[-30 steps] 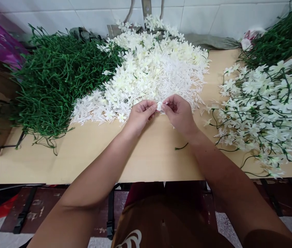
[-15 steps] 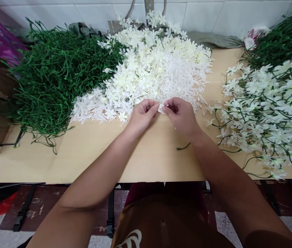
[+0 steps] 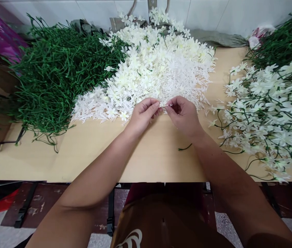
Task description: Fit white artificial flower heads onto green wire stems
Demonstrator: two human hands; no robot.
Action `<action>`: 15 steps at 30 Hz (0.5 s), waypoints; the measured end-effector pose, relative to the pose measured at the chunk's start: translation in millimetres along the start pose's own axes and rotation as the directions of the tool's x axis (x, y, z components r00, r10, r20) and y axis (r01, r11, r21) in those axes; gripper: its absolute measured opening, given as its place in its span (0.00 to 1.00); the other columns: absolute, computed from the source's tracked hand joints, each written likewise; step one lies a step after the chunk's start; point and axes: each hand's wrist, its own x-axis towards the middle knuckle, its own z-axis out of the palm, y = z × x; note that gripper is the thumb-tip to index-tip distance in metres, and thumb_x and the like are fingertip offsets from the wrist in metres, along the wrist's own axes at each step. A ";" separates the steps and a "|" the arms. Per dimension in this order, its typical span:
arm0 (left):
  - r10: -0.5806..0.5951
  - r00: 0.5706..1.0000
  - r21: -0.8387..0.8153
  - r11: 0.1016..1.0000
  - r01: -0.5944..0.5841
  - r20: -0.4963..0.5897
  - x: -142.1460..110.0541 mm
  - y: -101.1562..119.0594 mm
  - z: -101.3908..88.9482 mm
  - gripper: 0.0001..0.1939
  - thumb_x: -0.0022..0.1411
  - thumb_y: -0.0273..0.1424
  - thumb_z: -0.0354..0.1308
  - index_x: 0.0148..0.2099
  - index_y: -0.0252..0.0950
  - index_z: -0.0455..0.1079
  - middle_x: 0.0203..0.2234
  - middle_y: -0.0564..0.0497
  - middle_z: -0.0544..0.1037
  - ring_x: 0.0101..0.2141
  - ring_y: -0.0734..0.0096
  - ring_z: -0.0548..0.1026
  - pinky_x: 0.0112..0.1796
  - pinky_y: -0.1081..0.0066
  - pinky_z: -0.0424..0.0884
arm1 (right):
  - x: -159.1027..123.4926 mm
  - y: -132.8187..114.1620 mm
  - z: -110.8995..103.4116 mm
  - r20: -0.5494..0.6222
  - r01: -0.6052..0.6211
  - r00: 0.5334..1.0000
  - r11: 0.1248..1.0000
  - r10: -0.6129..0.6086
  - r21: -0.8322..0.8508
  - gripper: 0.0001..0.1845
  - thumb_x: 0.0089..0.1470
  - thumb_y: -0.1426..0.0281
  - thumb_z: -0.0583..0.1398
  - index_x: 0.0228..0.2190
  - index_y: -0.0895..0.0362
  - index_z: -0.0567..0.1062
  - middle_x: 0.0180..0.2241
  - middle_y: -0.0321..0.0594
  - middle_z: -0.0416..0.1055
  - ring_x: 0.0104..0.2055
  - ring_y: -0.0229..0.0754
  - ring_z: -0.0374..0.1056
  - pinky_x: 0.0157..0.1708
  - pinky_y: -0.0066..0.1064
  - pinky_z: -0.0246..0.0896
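- While our left hand (image 3: 146,112) and right hand (image 3: 182,112) grip narrowly, we pinch a slender white piece (image 3: 163,105).
- At six o'clock, white curves (image 3: 132,238) mark our brown clothing (image 3: 158,220).

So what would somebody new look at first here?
Probably the big heap of white flowers in the middle of the table, with a dark green pile of stems to its left. After that, the two hands, left and right, pinching something tiny and white at the heap's near edge.
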 end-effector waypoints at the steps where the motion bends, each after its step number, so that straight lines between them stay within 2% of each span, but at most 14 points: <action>1: -0.009 1.000 -0.013 1.000 0.009 0.002 0.1 0.7 -0.1 0.10 0.56 0.38 0.63 0.31 0.36 0.70 0.22 0.54 0.74 0.22 0.78 0.67 0.25 0.73 0.62 | -0.3 0.5 -0.1 -0.009 0.025 1.000 0.999 -0.026 -0.029 0.04 0.51 0.74 0.58 0.26 0.56 0.67 0.24 0.34 0.65 0.26 0.34 0.61 0.30 0.31 0.60; 6: -0.031 0.999 -0.027 0.999 0.031 -0.025 -0.3 4.5 0.1 0.13 0.53 0.40 0.66 0.27 0.35 0.70 0.20 0.54 0.73 0.21 0.80 0.66 0.22 0.75 0.59 | -1.2 3.0 -0.4 -0.029 0.212 0.975 0.961 -0.220 -0.176 0.03 0.51 0.74 0.58 0.26 0.57 0.68 0.26 0.35 0.65 0.28 0.35 0.61 0.31 0.30 0.60; 9: -0.075 0.996 -0.033 0.997 0.073 -0.039 -0.7 5.7 -0.2 0.11 0.52 0.37 0.66 0.27 0.35 0.70 0.19 0.54 0.72 0.19 0.80 0.64 0.21 0.75 0.58 | -1.4 4.0 -0.5 -0.018 0.306 0.948 0.927 -0.317 -0.217 0.03 0.51 0.75 0.57 0.27 0.57 0.68 0.27 0.36 0.65 0.27 0.34 0.61 0.29 0.29 0.59; 12: -0.070 0.996 -0.029 0.997 0.068 -0.050 0.7 3.3 -0.7 0.08 0.51 0.31 0.66 0.27 0.35 0.70 0.18 0.55 0.71 0.19 0.80 0.64 0.21 0.76 0.58 | -1.1 5.2 -1.1 -0.016 0.327 0.941 0.919 -0.338 -0.219 0.03 0.51 0.75 0.57 0.27 0.57 0.69 0.27 0.36 0.66 0.27 0.34 0.61 0.29 0.29 0.59; 15: -0.017 0.995 0.001 1.000 0.017 -0.100 3.6 -1.7 -1.5 0.06 0.51 0.28 0.65 0.27 0.35 0.69 0.19 0.56 0.72 0.20 0.80 0.64 0.23 0.76 0.59 | -1.0 5.1 -1.7 -0.044 0.278 0.957 0.947 -0.288 -0.163 0.02 0.52 0.75 0.58 0.28 0.57 0.69 0.27 0.35 0.67 0.28 0.34 0.62 0.30 0.28 0.60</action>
